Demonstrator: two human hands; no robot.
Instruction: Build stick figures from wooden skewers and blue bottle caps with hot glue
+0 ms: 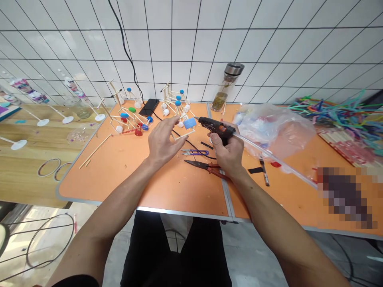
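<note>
My right hand (229, 153) grips a black hot glue gun (217, 128), and a long clear glue stick (278, 161) trails from its back end. The gun's nozzle points left, close to a blue bottle cap (189, 123). My left hand (163, 141) is closed, thumb and fingers around a small frame of pale wooden sticks (185, 136) that appears joined to the blue cap; the exact contact is partly hidden by the fingers. Below the hands lie purple-handled thread snips (196, 152) and pliers (205, 165) with red-brown handles.
Stick-and-cap models (131, 115) stand at the back left, near a phone (149, 107). A glass tea bottle (226, 87) stands against the tiled wall. To the right are a plastic bag (272, 127), a marker (265, 172) and colourful pipe cleaners (332, 109). Loose sticks (95, 151) lie left.
</note>
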